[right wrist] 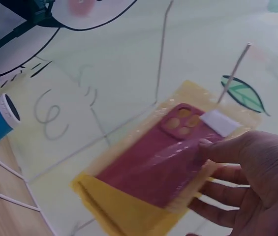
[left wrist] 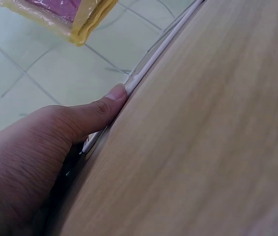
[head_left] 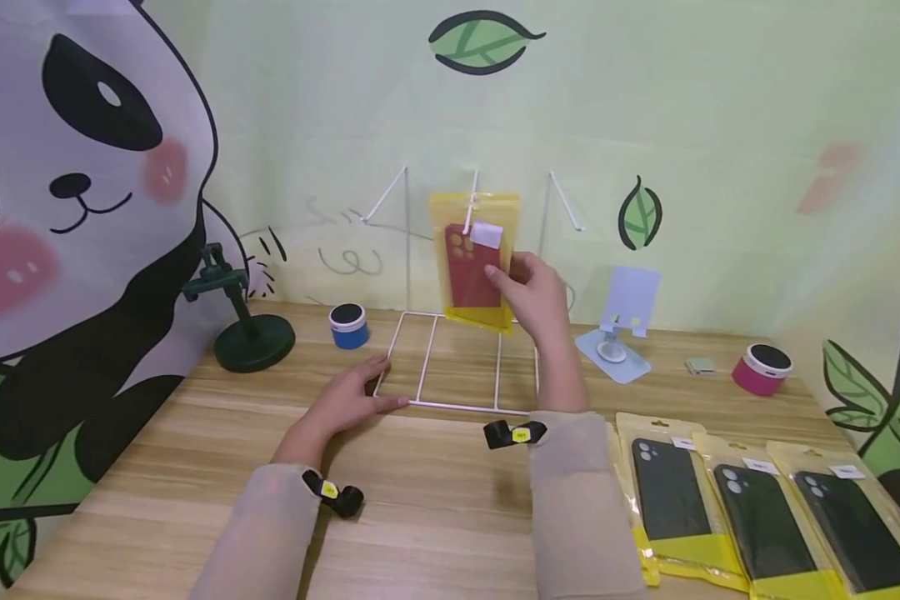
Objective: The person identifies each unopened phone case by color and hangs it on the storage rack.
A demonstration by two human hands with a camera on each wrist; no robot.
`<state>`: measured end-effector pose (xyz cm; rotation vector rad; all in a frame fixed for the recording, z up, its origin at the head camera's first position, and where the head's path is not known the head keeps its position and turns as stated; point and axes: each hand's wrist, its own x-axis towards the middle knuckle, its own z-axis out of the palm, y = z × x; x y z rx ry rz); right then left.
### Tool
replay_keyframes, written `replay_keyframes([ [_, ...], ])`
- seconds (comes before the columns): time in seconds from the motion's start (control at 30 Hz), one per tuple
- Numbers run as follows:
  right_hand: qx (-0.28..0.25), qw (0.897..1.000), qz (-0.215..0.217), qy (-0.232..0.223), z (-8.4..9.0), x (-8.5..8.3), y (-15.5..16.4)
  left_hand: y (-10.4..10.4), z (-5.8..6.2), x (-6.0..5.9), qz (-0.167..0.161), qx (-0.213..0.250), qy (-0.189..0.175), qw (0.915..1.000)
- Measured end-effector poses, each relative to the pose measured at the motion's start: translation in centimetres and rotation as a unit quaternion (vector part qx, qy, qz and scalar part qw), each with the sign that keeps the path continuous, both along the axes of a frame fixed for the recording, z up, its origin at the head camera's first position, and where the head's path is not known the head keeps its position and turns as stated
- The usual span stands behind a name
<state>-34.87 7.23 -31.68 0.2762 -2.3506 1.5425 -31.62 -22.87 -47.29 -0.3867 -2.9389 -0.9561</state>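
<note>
A red phone case [head_left: 461, 279] in a clear and yellow packet [head_left: 435, 242] is at the middle hook [head_left: 474, 187] of a white wire rack [head_left: 465, 407]. My right hand [head_left: 536, 296] pinches the packet's right side, thumb on its front; in the right wrist view the fingers [right wrist: 227, 189] go behind it. The hook's rod sticks out past the packet's top edge there. My left hand [head_left: 348, 396] rests at the front left corner of the rack's base, its thumb [left wrist: 97, 115] stretched along the front bar. Its other fingers are hidden in the left wrist view.
Packets with black phone cases [head_left: 765, 517] lie at the front right. Behind them stand a pink speaker [head_left: 761, 375], a small pale block [head_left: 700, 366] and a light blue phone stand [head_left: 618, 333]. A blue speaker [head_left: 349, 329] and a dark green stand [head_left: 251, 342] are at the left.
</note>
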Motion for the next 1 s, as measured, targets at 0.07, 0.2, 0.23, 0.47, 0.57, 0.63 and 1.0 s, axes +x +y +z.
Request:
replay_keyframes([
  [0.07, 0.035, 0.999, 0.009, -0.003, 0.4, 0.8, 0.9, 0.2, -0.1, 0.1, -0.008, 0.001, -0.002, 1.0000],
  [0.2, 0.091, 0.995, 0.036, 0.009, 1.0, 2.8, 3.1, 0.4, -0.3, 0.1, -0.008, 0.000, -0.016, 0.9998],
  [0.23, 0.100, 0.994, 0.046, 0.014, 1.2, 3.2, 3.6, 0.3, -0.3, 0.1, -0.009, 0.001, -0.015, 0.9999],
  [0.47, 0.206, 0.963, 0.152, 0.089, -0.3, 5.8, 8.4, 0.0, -0.1, -0.2, -0.006, 0.002, 0.000, 1.0000],
  [0.57, 0.254, 0.944, 0.201, 0.070, -3.2, 6.5, 11.2, 0.1, 0.1, -0.2, -0.012, -0.002, -0.004, 0.9999],
  [0.63, 0.277, 0.933, 0.230, 0.028, -5.5, 6.6, 13.2, 0.1, 0.1, -0.3, -0.014, -0.002, -0.006, 0.9999],
  [1.0, 0.292, 0.918, 0.260, -0.063, -11.6, 4.8, 18.3, 0.2, 0.2, -0.1, -0.008, 0.003, -0.005, 0.9999],
])
